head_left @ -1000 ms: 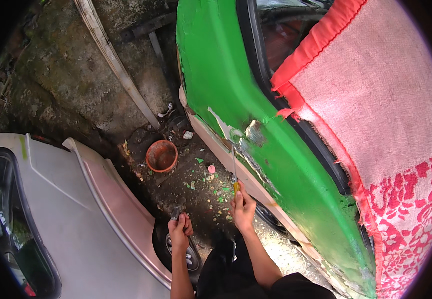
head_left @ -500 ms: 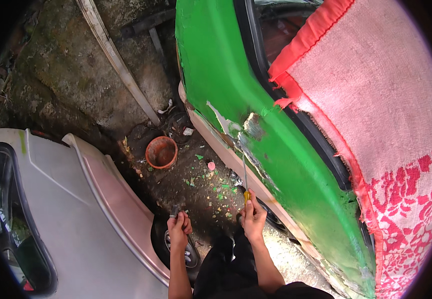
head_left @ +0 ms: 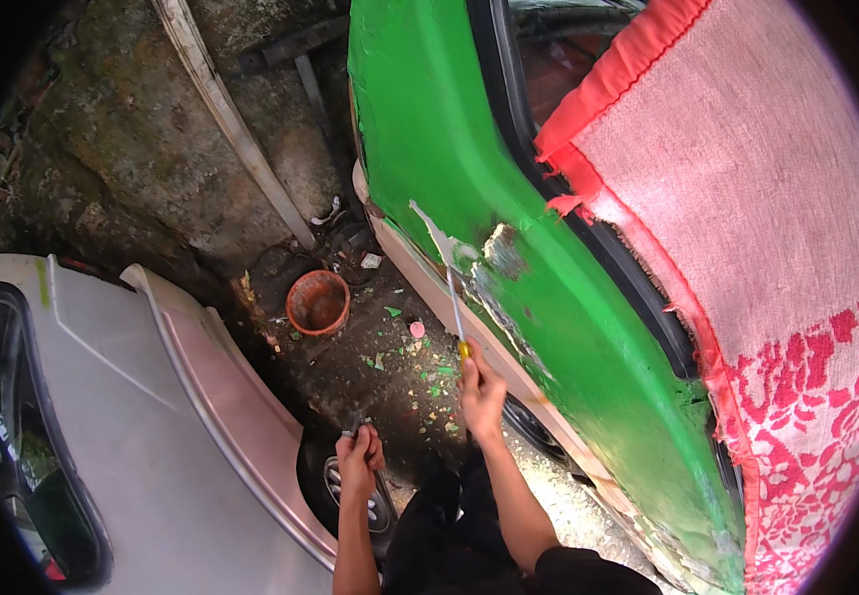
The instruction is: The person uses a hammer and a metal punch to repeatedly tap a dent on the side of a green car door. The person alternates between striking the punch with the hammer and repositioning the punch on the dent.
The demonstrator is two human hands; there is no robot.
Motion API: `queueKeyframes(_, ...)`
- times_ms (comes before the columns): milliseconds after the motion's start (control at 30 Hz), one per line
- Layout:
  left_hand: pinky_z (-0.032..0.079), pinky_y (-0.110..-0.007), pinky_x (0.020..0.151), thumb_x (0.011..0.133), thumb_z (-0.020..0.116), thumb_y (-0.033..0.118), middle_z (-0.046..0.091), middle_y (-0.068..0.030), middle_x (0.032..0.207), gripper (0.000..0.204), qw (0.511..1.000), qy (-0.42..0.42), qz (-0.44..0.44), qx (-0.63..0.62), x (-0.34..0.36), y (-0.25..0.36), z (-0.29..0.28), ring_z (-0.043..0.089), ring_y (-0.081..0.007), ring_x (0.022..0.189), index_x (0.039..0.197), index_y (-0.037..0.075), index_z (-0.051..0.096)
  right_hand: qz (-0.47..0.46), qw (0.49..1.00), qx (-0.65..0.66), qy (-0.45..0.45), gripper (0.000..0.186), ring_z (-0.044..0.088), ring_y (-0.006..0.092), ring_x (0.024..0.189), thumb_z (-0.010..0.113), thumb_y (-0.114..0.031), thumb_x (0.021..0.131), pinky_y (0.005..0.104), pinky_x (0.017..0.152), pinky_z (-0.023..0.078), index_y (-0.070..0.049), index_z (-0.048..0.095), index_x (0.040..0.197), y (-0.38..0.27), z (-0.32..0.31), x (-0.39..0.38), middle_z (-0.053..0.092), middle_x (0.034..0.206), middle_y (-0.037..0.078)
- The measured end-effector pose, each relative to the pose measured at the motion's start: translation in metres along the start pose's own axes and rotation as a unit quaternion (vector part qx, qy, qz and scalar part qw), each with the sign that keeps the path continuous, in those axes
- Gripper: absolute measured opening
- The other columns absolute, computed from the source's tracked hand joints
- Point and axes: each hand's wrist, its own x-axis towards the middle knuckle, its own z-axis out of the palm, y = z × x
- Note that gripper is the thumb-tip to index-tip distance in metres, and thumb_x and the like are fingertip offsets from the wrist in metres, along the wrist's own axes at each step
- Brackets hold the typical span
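Observation:
My right hand (head_left: 484,394) is closed round the yellow handle of a long screwdriver (head_left: 455,299). Its thin metal shaft points up to the damaged side of the green car (head_left: 568,273); the tip is by the lower end of a strip of peeling paint (head_left: 433,234), and whether it touches I cannot tell. Next to that strip a bare, rough patch (head_left: 505,252) shows where green paint has broken away. Lower left, my left hand (head_left: 358,461) is closed on a small dark grey object (head_left: 354,422), mostly hidden by the fingers.
A pink and red towel (head_left: 737,188) covers the car's window area. An orange-brown bucket (head_left: 318,303) and several green and pale paint chips (head_left: 436,389) lie on the dark ground. A silver-grey car (head_left: 142,397) stands at left. A long pale beam (head_left: 236,124) leans further back.
My right hand has moved up and left with the screwdriver, bringing its tip further up along the damaged panel to the peeling strip. My left hand has barely moved.

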Motion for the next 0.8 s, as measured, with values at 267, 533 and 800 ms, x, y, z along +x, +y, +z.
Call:
queueKeyframes(267, 0.025, -0.024, 0.044, 0.102, 0.052, 0.03, 0.04, 0.0031, 0.065, 0.025, 1.0, -0.007, 0.005, 0.004, 0.004, -0.001, 0.005, 0.034, -0.0061, 0.049, 0.091, 0.007, 0.053, 0.021, 0.999, 0.027, -0.005, 0.038, 0.041, 0.0045, 0.06, 0.049, -0.007, 0.102, 0.023, 0.053, 0.037, -0.003, 0.053, 0.139, -0.002, -0.011, -0.009, 0.046, 0.069, -0.003)
queueKeyframes(533, 0.026, -0.024, 0.046, 0.101, 0.054, 0.03, 0.039, 0.0025, 0.063, 0.026, 1.0, -0.005, -0.003, -0.023, 0.002, 0.0, 0.009, 0.034, -0.0066, 0.048, 0.09, 0.006, 0.052, 0.054, 0.996, 0.07, -0.001, 0.037, 0.04, 0.0044, 0.06, 0.049, -0.009, 0.102, 0.0214, 0.053, 0.036, -0.003, 0.053, 0.139, 0.007, -0.006, -0.009, 0.045, 0.07, -0.004)
queueKeyframes(800, 0.026, -0.024, 0.043, 0.101, 0.054, 0.03, 0.04, 0.0031, 0.064, 0.025, 1.0, 0.01, -0.011, -0.023, -0.002, 0.001, -0.004, 0.035, -0.0066, 0.047, 0.09, 0.007, 0.053, 0.014, 1.0, 0.028, -0.002, 0.038, 0.042, 0.0047, 0.058, 0.05, -0.009, 0.102, 0.0226, 0.052, 0.037, -0.003, 0.054, 0.139, 0.014, -0.011, -0.014, 0.046, 0.066, -0.004)
